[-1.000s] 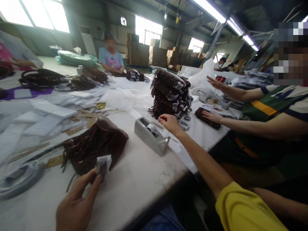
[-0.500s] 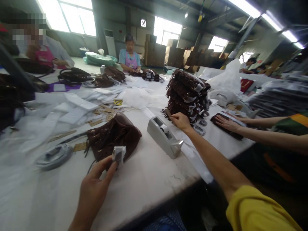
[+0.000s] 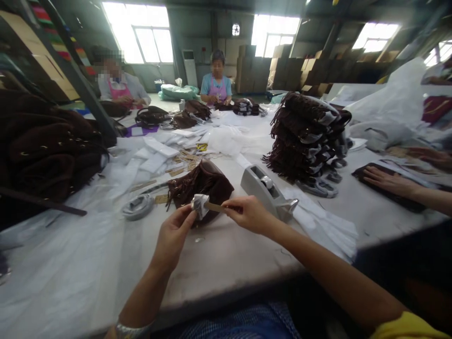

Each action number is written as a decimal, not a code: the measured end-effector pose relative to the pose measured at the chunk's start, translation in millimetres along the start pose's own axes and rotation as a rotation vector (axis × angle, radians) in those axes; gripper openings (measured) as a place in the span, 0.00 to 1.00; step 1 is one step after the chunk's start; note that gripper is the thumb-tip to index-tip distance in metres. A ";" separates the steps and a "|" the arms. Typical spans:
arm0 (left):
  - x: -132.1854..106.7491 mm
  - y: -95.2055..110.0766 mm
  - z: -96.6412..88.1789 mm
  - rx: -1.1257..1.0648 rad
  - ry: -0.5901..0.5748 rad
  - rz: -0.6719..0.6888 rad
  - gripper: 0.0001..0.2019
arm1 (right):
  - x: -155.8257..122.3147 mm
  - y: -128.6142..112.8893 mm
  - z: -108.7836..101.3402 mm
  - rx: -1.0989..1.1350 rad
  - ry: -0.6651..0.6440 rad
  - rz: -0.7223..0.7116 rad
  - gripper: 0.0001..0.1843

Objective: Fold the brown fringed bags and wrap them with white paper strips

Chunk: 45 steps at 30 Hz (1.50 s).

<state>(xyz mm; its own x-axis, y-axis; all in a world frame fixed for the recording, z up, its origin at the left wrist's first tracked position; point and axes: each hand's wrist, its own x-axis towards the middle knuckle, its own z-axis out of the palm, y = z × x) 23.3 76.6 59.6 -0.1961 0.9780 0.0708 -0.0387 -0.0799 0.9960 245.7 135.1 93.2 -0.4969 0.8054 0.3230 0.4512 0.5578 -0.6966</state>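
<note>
My left hand [image 3: 175,226] pinches a small piece wrapped in white film [image 3: 200,207] between thumb and fingertips. In my right hand [image 3: 245,213] is one end of a narrow brown strip [image 3: 213,206], whose other end meets the wrapped piece. Whether the strip is stuck to it, I cannot tell. Just behind both hands lies a dark brown fringed bag [image 3: 212,183] on the table [image 3: 212,278]. Its strap, a coil wrapped in grey [image 3: 137,207], rests to the left. A grey tape dispenser [image 3: 263,188] stands right behind my right hand.
A tall stack of fringed brown bags [image 3: 305,136] stands right of the dispenser. White paper pads [image 3: 160,147], brown tags [image 3: 183,160] and yellow scissors [image 3: 201,147] lie behind the bag. A big brown heap [image 3: 49,146] fills the left. A co-worker's hand [image 3: 388,181] presses a dark piece at right.
My right hand has come from beside the bag stack, bringing the brown strip over to the wrapped piece in my left hand. The view has swung left.
</note>
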 end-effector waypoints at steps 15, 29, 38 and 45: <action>-3.2 -9.3 7.2 0.218 0.033 0.108 0.22 | 23.0 -3.7 38.5 0.301 -0.037 0.032 0.08; -12.2 -6.2 14.9 0.545 0.001 0.316 0.16 | -2.7 -0.6 56.0 0.541 0.046 0.139 0.10; -10.0 -6.2 23.4 0.283 0.197 0.134 0.46 | 1.4 6.8 56.2 0.535 0.016 0.139 0.12; -7.1 -10.2 23.8 0.251 0.221 0.153 0.35 | -1.8 2.5 50.7 0.687 -0.008 0.323 0.21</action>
<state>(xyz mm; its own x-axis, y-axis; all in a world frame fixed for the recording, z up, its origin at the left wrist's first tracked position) 48.4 75.1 50.3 -0.3892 0.8909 0.2341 0.2437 -0.1455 0.9589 210.2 125.0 58.4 -0.4254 0.9044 0.0324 0.0138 0.0423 -0.9990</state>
